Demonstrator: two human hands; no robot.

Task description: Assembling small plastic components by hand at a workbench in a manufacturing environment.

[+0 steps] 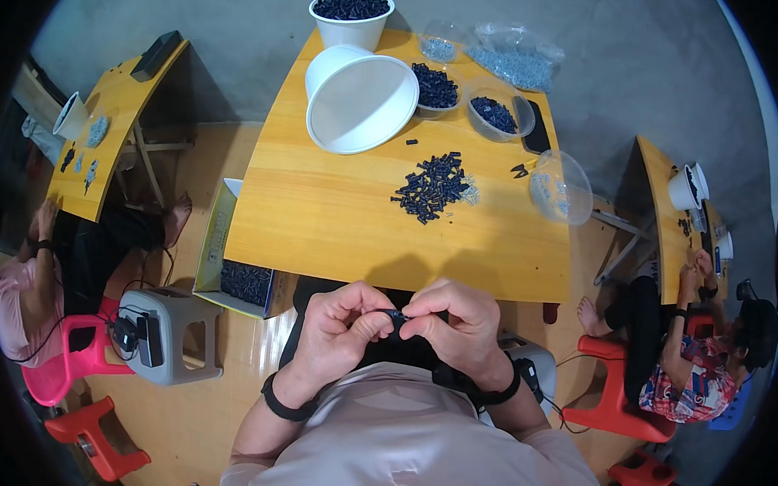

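Just past the table's near edge, my left hand (343, 330) and my right hand (457, 322) meet in front of my body. Between their fingertips is a small black plastic piece (395, 316). The left thumb and forefinger pinch it from one side, and the right fingers close on its other end. Fingers hide most of its shape; whether the right hand also has a tiny pin cannot be seen. Ahead on the table lies a loose pile of small black cylindrical parts (430, 188), with thin silvery pins (470, 192) beside it.
On the wooden table (311, 227), a white tub (360, 107) lies tipped, behind it a tub of black parts (350, 35). Clear bowls (523, 119), a bag of pins (514, 62), small snips (521, 171) and a phone (537, 132) stand right. A box (218, 240) sits left below; people work at both sides.
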